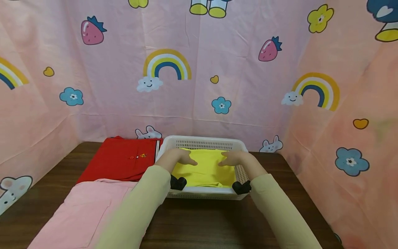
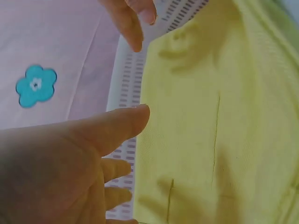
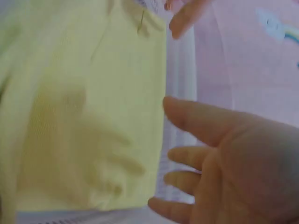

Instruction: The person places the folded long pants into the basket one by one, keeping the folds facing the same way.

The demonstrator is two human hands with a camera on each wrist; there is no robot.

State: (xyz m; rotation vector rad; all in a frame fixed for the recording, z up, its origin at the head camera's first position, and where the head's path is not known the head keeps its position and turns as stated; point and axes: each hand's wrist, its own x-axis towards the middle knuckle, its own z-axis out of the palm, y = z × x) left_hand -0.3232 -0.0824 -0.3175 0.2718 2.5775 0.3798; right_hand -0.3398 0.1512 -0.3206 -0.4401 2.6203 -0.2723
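Centre of head frame: both hands over basket w/ yellow garment.
Left hand & right hand relaxed, fingers straight, grasping nothing; yellow garment folded inside white basket; red shirt left.

Both hands, left hand and right hand, rest on the yellow garment inside the white basket.

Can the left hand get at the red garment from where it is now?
Probably yes. The left hand is over the yellow cloth in the white basket, holding nothing, and the red garment lies uncovered on the table just left of the basket, with only the basket's wall between.
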